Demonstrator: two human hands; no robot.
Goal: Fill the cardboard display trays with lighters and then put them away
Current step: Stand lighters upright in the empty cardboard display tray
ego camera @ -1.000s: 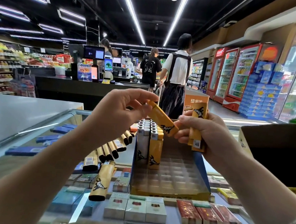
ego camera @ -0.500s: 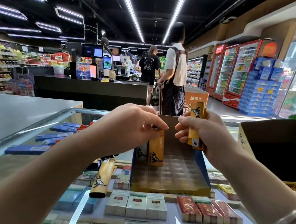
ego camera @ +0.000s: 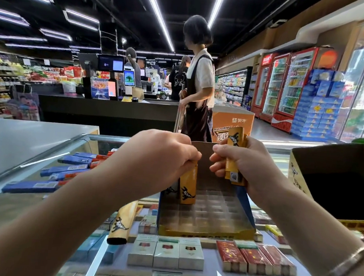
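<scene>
A cardboard display tray with a gridded insert stands on the glass counter. My left hand grips the top of an upright yellow lighter set in the tray's back left corner, beside a white one partly hidden by my wrist. Just right of it, my right hand holds a small bundle of yellow lighters above the tray's back wall. Another yellow lighter lies on the glass left of the tray, partly under my left forearm.
An open cardboard box stands to the right. Cigarette packs show under the glass. A grey countertop lies to the left. A person stands beyond the counter near the checkout.
My left hand took one lighter from the right hand, carried it down to the tray's back left corner and stood it upright. The right hand stayed put with its bundle.
</scene>
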